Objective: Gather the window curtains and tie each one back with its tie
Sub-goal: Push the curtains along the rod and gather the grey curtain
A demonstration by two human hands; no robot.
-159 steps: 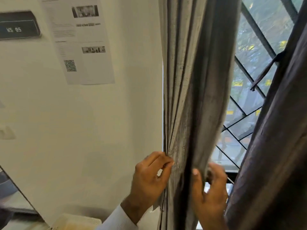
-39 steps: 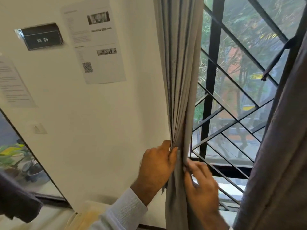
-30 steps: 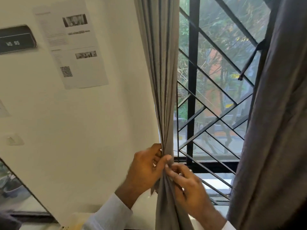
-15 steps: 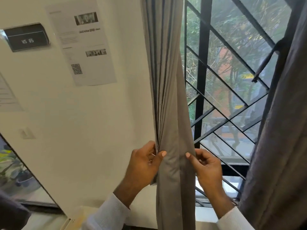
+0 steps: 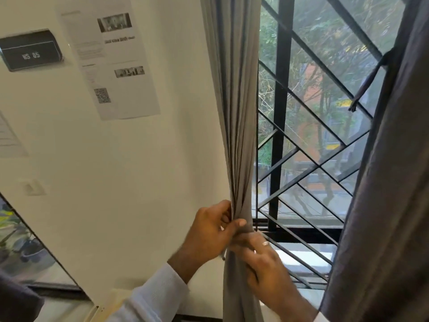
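Head view looks down and forward at a grey curtain hanging at the left edge of the window, its folds bunched into a narrow column beside the white wall. Left hand grasps the bunch from the wall side, fingers curled behind the cloth and thumb pressed across the front. Right hand sits just below and touching it, fingers wrapped round the same gathered cloth; a ring shows on one finger. Below the hands the curtain falls loose. A darker curtain fills the right side, with a thin dark tie dangling from its edge against the black window grille. A printed sheet and a dark sign are fixed on the wall.
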